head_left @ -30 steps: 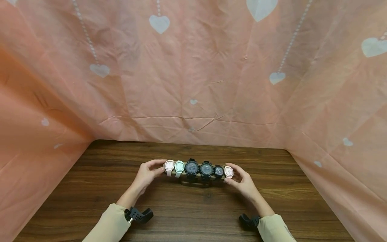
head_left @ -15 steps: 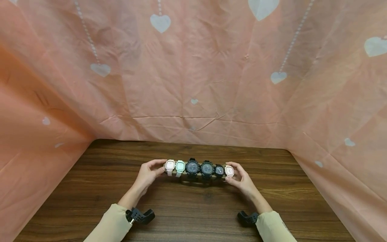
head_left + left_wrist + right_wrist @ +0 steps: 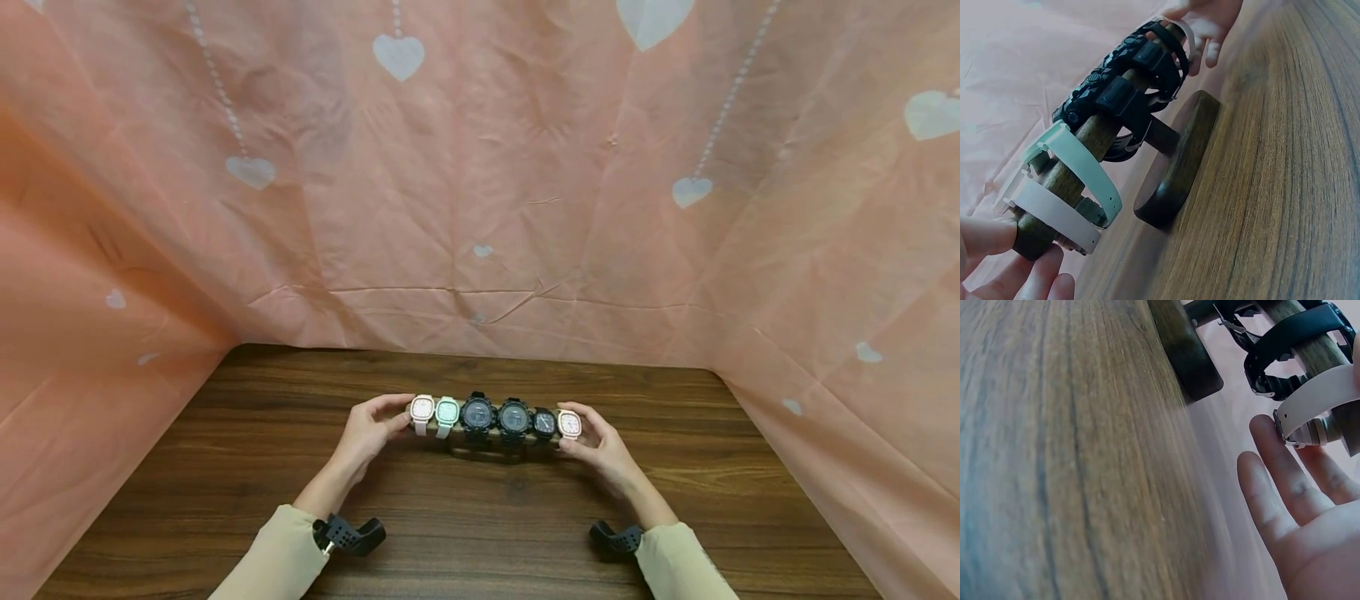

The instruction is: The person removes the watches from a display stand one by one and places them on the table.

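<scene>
A wooden watch stand (image 3: 491, 440) sits near the middle of the dark wood desk (image 3: 225, 467), its horizontal bar carrying six watches in a row. From the head view the left hand (image 3: 367, 429) cups the bar's left end beside the pink watch (image 3: 422, 409), and the right hand (image 3: 596, 446) cups the right end beside the rose-gold watch (image 3: 568, 424). Between them sit a mint watch (image 3: 447, 412), two large black watches (image 3: 495, 415) and a small black watch (image 3: 543, 422).

The left wrist view shows what the head view hides — the stand's oval base (image 3: 1175, 159) resting flat on the desk, a short post lifting the bar, and the straps looped round the bar. There the left hand's thumb and fingers (image 3: 1041, 275) pinch the bar's end, just beside the white strap.

The right wrist view shows the right hand's fingers (image 3: 1285, 481) nearly straight, their tips touching the pale strap and clasp at the bar's right end; the thumb is out of frame here. In the head view, thumb and fingers seem to bracket that end, though the grasp itself is too small to judge.

A peach cloth (image 3: 480, 167) printed with white hearts hangs behind and at both sides of the desk.
</scene>
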A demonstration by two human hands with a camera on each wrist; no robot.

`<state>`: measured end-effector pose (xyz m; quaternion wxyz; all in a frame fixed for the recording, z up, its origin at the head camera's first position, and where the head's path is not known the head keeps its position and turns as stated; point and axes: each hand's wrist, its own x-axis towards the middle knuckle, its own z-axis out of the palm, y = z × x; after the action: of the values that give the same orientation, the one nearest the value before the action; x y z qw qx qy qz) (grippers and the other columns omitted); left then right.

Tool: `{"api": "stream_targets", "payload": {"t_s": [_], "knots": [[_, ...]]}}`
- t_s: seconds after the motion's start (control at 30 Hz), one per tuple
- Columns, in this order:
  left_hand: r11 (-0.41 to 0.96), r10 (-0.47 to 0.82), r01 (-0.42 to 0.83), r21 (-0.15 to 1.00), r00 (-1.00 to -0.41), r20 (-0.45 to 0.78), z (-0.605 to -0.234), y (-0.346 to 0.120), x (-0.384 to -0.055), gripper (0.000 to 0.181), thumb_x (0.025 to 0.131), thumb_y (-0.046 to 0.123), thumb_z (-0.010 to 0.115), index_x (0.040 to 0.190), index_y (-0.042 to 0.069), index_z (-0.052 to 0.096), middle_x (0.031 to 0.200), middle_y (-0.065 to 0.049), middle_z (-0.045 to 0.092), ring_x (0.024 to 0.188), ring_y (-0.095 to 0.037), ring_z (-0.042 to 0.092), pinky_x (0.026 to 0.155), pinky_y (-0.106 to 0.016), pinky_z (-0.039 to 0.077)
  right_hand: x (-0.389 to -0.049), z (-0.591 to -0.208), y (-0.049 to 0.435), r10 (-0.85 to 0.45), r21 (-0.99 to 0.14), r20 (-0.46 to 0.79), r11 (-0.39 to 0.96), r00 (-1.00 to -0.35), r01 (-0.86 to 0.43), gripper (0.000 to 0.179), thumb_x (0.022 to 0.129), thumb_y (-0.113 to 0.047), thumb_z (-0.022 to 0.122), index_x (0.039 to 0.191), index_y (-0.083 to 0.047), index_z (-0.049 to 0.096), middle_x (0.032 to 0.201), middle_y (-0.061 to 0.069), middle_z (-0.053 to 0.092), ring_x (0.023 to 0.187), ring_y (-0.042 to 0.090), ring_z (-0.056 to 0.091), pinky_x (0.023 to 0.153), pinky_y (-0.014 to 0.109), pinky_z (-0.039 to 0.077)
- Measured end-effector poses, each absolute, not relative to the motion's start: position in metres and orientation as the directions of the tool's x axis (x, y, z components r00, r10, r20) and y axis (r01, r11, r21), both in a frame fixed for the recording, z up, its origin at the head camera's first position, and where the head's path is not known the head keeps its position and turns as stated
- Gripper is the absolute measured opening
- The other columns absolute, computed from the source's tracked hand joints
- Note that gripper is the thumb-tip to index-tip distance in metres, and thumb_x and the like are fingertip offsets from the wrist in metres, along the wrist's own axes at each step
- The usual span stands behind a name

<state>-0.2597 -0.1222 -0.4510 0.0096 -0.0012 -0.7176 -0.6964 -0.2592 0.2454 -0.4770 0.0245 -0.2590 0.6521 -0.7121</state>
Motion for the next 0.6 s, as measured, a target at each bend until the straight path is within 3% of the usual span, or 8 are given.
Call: {"api": "stream_targets", "payload": {"t_s": [0.6], "knots": [[0.009, 0.014, 0.049, 0.999, -0.999, 0.049, -0.4564, -0.1284, -0.2611, 0.031, 0.084, 0.005, 0.068, 0.115, 0.002, 0.065, 0.113, -0.016, 0.062, 0.086, -0.018, 0.063, 0.081, -0.046, 0.052, -0.2493, -0.4673, 0.2483, -0.266, -0.955, 0.286, -0.002, -0.921, -0.296, 0.054, 0.082, 0.008, 0.064, 0.128, 0.015, 0.037, 0.107, 0.004, 0.059, 0.086, 0.016, 0.064, 0.070, 0.037, 0.056]]}}
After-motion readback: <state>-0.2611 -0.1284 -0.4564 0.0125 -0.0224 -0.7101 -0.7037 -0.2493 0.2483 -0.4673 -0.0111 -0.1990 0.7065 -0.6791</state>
